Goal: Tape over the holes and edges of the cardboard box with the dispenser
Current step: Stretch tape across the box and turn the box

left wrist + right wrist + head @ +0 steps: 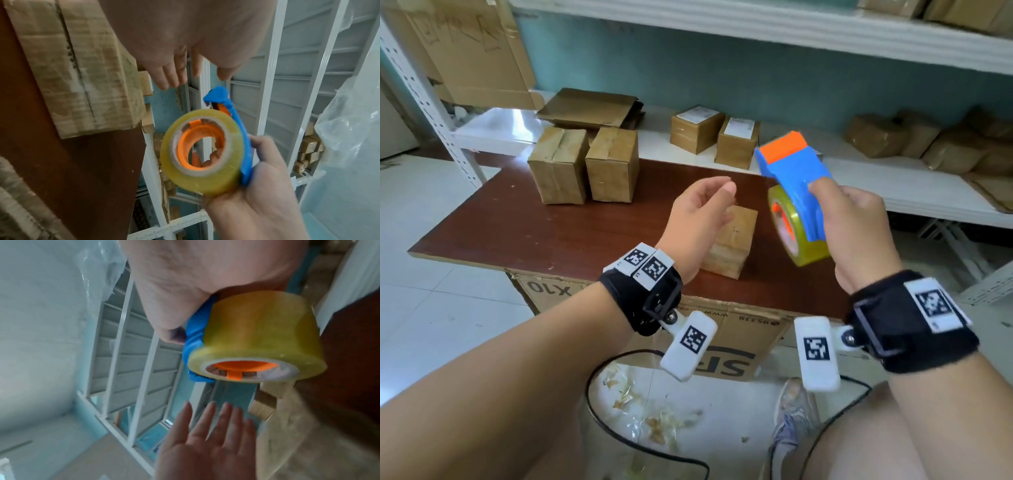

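My right hand (859, 222) gripped the dispenser (796, 192) just right of the cardboard box (732, 240) on the desk (517, 222); left hand (698, 216) hovered above it, loose and empty. No strip going on yet.

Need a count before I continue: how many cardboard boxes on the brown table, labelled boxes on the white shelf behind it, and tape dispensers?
Cardboard boxes on the brown table: 3
Labelled boxes on the white shelf: 2
Tape dispenser, in the right hand: 1
Total: 6
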Motion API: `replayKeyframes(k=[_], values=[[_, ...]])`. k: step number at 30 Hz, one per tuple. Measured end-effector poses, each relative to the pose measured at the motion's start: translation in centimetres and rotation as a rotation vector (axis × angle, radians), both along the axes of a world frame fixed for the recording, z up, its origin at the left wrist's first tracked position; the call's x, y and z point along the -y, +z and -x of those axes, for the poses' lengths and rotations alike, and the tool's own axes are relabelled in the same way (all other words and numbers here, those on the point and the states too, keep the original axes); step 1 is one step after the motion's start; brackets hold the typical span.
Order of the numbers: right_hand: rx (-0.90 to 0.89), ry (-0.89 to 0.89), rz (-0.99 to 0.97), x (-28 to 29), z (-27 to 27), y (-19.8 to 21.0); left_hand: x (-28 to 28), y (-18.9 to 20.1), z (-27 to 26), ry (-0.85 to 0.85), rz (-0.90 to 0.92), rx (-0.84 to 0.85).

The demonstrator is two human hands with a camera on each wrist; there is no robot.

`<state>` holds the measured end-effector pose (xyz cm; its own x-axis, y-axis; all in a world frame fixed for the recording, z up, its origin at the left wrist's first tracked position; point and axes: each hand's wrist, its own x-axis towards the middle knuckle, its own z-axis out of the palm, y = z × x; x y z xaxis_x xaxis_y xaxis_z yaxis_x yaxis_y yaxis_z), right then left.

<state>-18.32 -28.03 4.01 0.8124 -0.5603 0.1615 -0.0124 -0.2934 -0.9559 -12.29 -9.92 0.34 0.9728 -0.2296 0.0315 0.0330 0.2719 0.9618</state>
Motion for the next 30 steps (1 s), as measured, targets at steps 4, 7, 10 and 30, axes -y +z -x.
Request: replayKeyframes(k=[4, 7, 10, 30], values=[[0.041, 0.176, -0.19, -2.9, 2.1, 0.5, -0.6, 0.7, 0.4, -0.179, -0.039, -0.056], [0.01, 0.241, -0.209, -4.4, 2.2, 0.0, -0.9, 1.5, 0.8, -0.245, 0.102, -0.107], [-0.025, 0.282, -0.076, -5.3, 2.5, -0.1, -1.4, 2.0, 0.7, -0.183, 0.205, -0.172], [0.097, 0.248, 0.405, -5.6, 3.6, 0.0, -5.6, 1.9, -1.1, -0.099, 0.203, -0.332]])
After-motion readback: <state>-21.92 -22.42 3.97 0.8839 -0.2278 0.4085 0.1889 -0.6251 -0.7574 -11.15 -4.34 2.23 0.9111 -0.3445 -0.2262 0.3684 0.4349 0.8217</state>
